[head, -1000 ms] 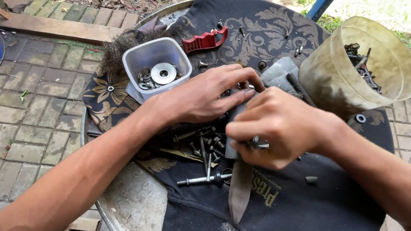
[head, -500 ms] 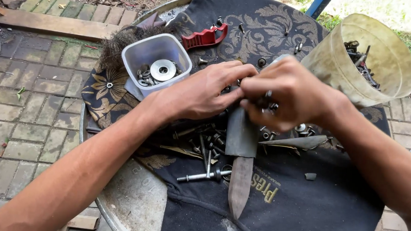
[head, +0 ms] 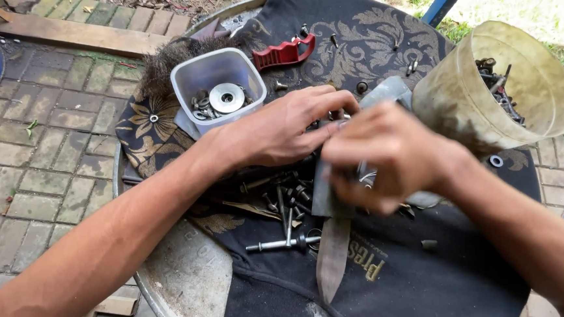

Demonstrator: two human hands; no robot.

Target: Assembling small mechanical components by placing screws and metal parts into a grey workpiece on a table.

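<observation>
The left hand (head: pixel 284 129) rests fingers-down on a pile of bolts (head: pixel 286 201). Just beside it, the blurred right hand (head: pixel 386 155) pinches small metal hardware (head: pixel 366 175) over the pile; a tub of washers (head: pixel 214 92) sits behind the left hand.

Both hands meet over a heap of bolts (head: pixel 286 201) lying on a cloth (head: pixel 379 282) spread across a round table (head: pixel 186 283), the left hand (head: pixel 284 129) just left of the right hand (head: pixel 386 155). Left of the left hand stands a small tub (head: pixel 199 75) with washers (head: pixel 224 98) in it; right of the right hand leans a bucket (head: pixel 468 101) of hardware. A strap-like strip (head: pixel 333 253), blurred, lies below the hands.
</observation>
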